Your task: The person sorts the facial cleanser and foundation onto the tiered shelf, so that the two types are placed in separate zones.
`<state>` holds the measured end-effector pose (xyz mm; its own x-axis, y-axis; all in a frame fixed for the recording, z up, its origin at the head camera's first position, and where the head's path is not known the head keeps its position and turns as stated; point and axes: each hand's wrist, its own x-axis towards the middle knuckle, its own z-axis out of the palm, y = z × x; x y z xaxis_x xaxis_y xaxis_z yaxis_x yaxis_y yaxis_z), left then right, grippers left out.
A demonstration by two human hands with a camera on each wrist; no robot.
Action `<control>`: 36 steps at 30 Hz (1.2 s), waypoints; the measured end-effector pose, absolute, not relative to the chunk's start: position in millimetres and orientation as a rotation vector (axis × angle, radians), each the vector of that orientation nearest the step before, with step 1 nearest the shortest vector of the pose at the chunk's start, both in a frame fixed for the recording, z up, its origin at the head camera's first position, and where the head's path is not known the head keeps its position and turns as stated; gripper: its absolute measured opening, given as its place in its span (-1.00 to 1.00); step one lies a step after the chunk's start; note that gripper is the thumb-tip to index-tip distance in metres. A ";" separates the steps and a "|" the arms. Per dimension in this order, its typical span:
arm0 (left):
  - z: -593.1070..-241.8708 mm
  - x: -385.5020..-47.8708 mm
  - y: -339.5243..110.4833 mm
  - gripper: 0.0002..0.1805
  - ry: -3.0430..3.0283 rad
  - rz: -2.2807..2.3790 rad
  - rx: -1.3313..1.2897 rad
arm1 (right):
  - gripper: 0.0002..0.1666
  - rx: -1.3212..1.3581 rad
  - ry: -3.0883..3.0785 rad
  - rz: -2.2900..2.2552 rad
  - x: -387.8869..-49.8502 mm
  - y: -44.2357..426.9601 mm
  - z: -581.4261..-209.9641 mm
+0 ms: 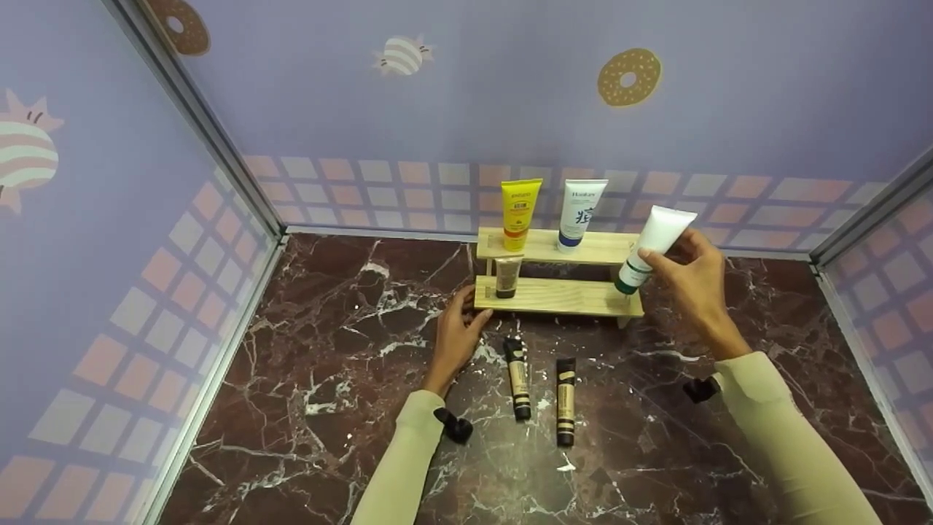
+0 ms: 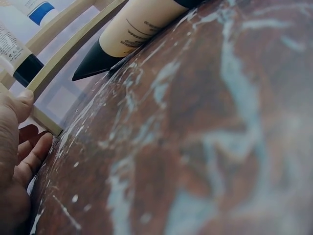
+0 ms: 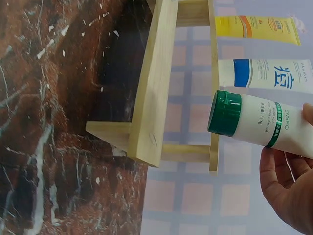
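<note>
A two-step wooden rack [image 1: 561, 297] stands near the back wall. My right hand [image 1: 692, 281] pinches a white tube with a green cap [image 1: 656, 240], tilted cap-down over the rack's right end; the right wrist view shows the green cap [image 3: 225, 113] apart from the wood. At the rack's lower left end, my left hand [image 1: 457, 335] holds the edge, its thumb on the front in the left wrist view. The upper step bears a yellow tube [image 1: 520, 211] and a white tube with a blue cap [image 1: 582, 211], both upright. A small brownish tube [image 1: 507, 277] stands on the lower step.
Two black and beige tubes, one on the left [image 1: 518, 379] and one on the right [image 1: 565, 401], lie on the dark marbled table [image 1: 328, 437] in front of the rack. Patterned walls [image 1: 437, 109] enclose the table at the back and both sides.
</note>
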<state>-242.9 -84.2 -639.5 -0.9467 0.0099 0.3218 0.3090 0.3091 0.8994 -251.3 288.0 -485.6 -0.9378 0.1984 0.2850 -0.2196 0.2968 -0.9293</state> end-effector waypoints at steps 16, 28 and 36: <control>-637.9 -244.3 -84.0 -0.38 -2.372 -1.691 -0.299 | -0.39 0.031 -2.251 1.664 -273.8 289.4 -475.3; -639.8 -245.2 -84.4 -0.41 -2.356 -1.665 -0.294 | -0.41 0.068 -2.238 1.681 -289.8 280.0 -461.1; -640.3 -245.4 -84.8 -0.40 -2.367 -1.647 -0.295 | -0.39 0.092 -2.268 1.681 -299.9 276.7 -460.6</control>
<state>-245.4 -84.8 -640.3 -0.9503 0.0275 0.3100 0.3002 0.3433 0.8900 -299.9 276.7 -460.6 -0.9481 0.1348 0.2880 -0.2363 0.3076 -0.9217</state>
